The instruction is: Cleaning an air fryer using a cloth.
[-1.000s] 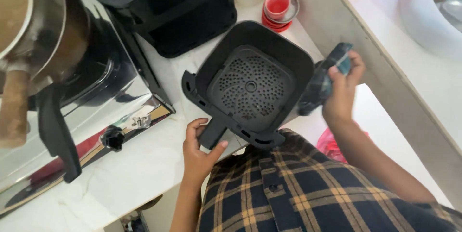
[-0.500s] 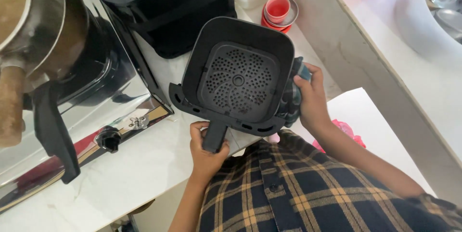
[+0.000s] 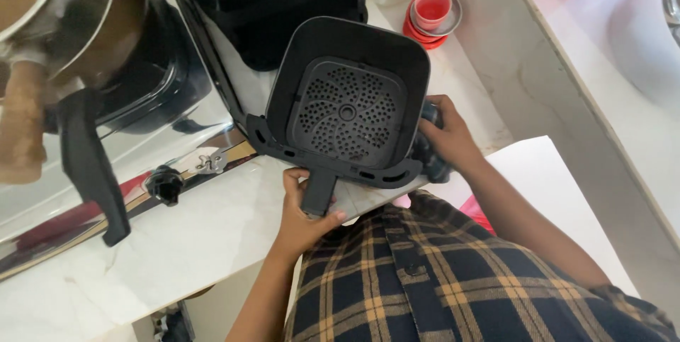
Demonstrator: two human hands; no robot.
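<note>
The person wears a navy shirt with a tan and orange plaid pattern (image 3: 453, 278), dark buttons down its front; both forearms are bare of sleeves.

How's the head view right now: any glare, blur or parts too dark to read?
Head view: daylight washes out the white ledge at the right; the steel stove top mirrors its surroundings; the pan at top left is close and soft; the basket is sharp, perforations clear; the dark object in the right hand is too dim to identify; the left hand is clear.

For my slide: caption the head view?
Left hand grips black fryer basket handle; right hand holds dark cloth at its side.
</note>
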